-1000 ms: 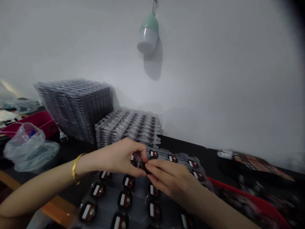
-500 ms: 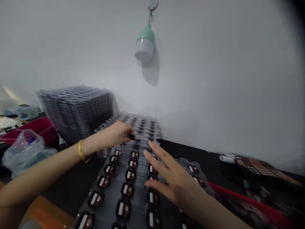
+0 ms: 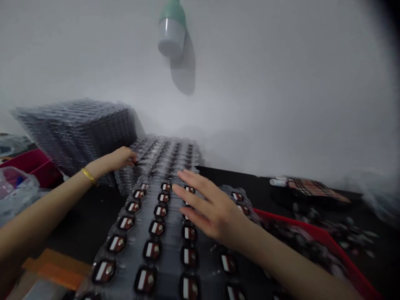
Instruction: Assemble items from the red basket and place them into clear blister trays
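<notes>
A clear plastic tray (image 3: pixel 170 233) lies before me, with rows of small dark rounded pieces (image 3: pixel 156 228), each with a white and brown face. Over its far right part hovers my right hand (image 3: pixel 212 208), palm down, fingers spread, holding nothing. My left hand (image 3: pixel 123 158), with a yellow bracelet (image 3: pixel 89 176) on the wrist, is at the left edge of a stack of filled trays (image 3: pixel 168 154) behind. Its fingers are pinched together; a dark bit shows at the fingertips, too small to name.
A tall stack of clear trays (image 3: pixel 78 129) stands at the back left by the wall, near a pink bin (image 3: pixel 34 166) and plastic bags. To the right are another filled tray (image 3: pixel 239 200), a red bin (image 3: pixel 312 229) and a plaid pouch (image 3: pixel 315 187). A lamp (image 3: pixel 171 33) hangs above.
My left hand has moved left, from above the tray's far end to the left edge of the stack behind. My right hand stays spread over the tray. The view has shifted right and down.
</notes>
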Tool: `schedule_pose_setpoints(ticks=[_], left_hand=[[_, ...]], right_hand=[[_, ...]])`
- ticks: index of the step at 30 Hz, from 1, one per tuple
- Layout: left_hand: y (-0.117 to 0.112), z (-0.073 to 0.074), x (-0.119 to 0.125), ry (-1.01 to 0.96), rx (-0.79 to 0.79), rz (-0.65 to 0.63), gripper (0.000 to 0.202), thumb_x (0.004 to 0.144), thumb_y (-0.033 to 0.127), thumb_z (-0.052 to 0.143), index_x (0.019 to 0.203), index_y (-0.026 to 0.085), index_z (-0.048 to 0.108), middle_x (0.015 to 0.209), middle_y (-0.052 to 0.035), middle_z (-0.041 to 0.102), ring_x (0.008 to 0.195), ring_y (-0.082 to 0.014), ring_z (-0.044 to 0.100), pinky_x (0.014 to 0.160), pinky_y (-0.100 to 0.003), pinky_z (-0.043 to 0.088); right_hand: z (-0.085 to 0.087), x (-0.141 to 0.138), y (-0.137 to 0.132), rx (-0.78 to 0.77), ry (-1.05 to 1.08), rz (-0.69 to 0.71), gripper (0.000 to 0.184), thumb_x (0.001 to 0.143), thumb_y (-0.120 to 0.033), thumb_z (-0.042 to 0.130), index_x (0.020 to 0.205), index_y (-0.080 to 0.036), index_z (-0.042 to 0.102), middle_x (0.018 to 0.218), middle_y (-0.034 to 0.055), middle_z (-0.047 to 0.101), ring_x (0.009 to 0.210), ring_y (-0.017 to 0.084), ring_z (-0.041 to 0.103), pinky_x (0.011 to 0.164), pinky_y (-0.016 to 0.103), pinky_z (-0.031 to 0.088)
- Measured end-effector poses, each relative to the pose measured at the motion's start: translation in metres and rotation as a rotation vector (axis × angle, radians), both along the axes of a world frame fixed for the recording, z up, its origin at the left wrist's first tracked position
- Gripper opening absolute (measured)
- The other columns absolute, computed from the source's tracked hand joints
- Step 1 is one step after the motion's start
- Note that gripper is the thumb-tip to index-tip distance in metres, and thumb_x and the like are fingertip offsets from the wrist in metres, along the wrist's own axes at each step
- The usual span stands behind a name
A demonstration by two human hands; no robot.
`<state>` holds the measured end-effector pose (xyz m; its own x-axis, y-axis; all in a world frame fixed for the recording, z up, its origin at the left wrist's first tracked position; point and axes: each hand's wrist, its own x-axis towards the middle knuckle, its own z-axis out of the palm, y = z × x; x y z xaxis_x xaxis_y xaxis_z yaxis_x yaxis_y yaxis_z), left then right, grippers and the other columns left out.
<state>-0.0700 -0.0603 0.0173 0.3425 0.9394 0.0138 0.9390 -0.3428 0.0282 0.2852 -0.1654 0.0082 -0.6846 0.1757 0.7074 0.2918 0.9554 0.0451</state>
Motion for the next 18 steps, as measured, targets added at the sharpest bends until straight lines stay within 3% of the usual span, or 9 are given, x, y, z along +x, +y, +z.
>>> schedule_pose_setpoints(ticks=[7, 12, 15, 18], left_hand=[[-0.002, -0.012, -0.004, -0.033, 0.023, -0.075, 0.016, 0.083, 0.015, 0.055, 0.081, 0.013, 0.071, 0.083, -0.0055, 0.07, 0.088, -0.0185, 0.06, 0.087, -0.023, 0.044], [-0.034, 0.007, 0.017, -0.087, 0.119, -0.104, 0.02, 0.086, 0.023, 0.055, 0.088, 0.013, 0.073, 0.108, -0.0121, 0.069, 0.101, -0.0233, 0.061, 0.095, -0.03, 0.043], [-0.065, 0.016, 0.036, -0.151, -0.023, -0.214, 0.028, 0.092, 0.033, 0.052, 0.099, 0.016, 0.072, 0.1, -0.0065, 0.071, 0.089, -0.0185, 0.064, 0.083, -0.025, 0.046], [-0.086, 0.007, 0.043, -0.101, -0.126, -0.237, 0.02, 0.084, 0.034, 0.063, 0.093, 0.02, 0.075, 0.097, -0.0028, 0.073, 0.086, -0.0189, 0.066, 0.082, -0.026, 0.047]], right_hand=[[0.014, 0.007, -0.003, 0.069, 0.054, -0.081, 0.03, 0.093, -0.012, 0.052, 0.122, -0.013, 0.061, 0.129, 0.0174, 0.062, 0.128, 0.024, 0.053, 0.107, 0.042, 0.048], [0.026, 0.046, -0.003, 0.044, 0.171, -0.247, 0.032, 0.092, -0.014, 0.055, 0.122, -0.023, 0.064, 0.123, 0.0103, 0.067, 0.115, 0.023, 0.063, 0.101, 0.041, 0.053], [0.008, 0.096, 0.005, -0.104, 0.171, -0.426, 0.021, 0.091, -0.019, 0.056, 0.105, -0.022, 0.071, 0.104, 0.0069, 0.074, 0.096, 0.021, 0.07, 0.089, 0.036, 0.058], [-0.026, 0.151, 0.007, -0.387, 0.05, -0.631, 0.019, 0.089, -0.022, 0.056, 0.089, -0.019, 0.075, 0.088, 0.0062, 0.077, 0.08, 0.021, 0.072, 0.075, 0.031, 0.059]])
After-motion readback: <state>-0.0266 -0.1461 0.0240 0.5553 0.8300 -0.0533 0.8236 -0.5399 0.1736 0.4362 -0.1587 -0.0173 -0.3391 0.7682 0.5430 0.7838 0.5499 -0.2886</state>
